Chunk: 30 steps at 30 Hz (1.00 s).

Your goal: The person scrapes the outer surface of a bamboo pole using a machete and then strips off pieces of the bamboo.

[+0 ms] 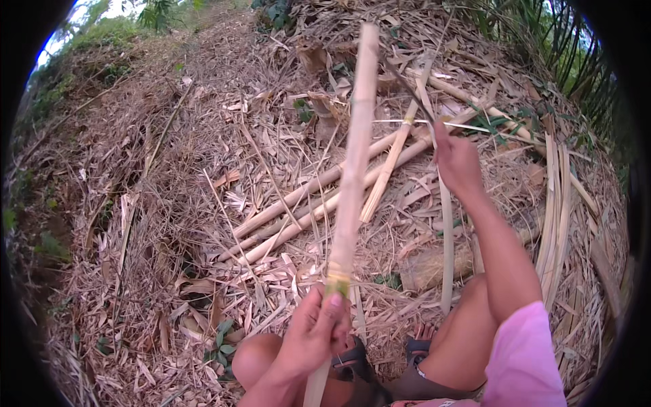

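Observation:
My left hand point(315, 329) is closed around the lower part of a pale bamboo pole point(352, 176), which rises away from me, tilted slightly right. A greenish-yellow node shows just above my fingers. Out to the right, my right hand point(458, 163) grips a knife whose long, dark blade point(410, 89) points up and left toward the pole, apart from it; its handle is hidden in my fist. A long pale bamboo strip point(446, 237) runs down below my right hand toward my knee; whether it touches the hand I cannot tell.
Several bamboo poles point(291, 234) lie crossed on the litter ahead. Split strips point(556, 217) lie at the right, and a thick log point(434, 268) rests beyond my knees. A cut stump point(327, 115) stands farther off. Dense green stems point(576, 61) edge the far right.

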{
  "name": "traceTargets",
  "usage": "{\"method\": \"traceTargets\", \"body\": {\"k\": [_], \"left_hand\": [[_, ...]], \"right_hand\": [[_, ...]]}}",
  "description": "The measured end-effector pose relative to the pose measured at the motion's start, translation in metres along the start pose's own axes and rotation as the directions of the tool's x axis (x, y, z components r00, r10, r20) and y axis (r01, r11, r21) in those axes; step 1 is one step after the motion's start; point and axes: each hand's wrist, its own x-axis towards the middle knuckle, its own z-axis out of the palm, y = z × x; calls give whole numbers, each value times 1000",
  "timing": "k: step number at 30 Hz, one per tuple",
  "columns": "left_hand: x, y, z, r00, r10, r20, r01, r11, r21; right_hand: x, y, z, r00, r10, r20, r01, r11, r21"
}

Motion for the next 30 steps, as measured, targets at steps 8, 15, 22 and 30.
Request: {"method": "traceTargets", "body": {"k": [8,15,22,30], "left_hand": [[25,21,14,994,40,-104,-49,995,-84],[13,5,24,959,143,-245,-101,979,177],[11,2,16,959,134,-250,-96,983,159],[11,2,10,990,51,-129,-49,999,22]], "right_hand": [[-89,-89,4,840,-523,148,537,840,-82],[-99,-86,18,775,-598,206,622,780,-75],[-86,-68,34,837,-530,140,548,815,-191],[-43,-44,10,966,-91,242,92,996,9]]}}
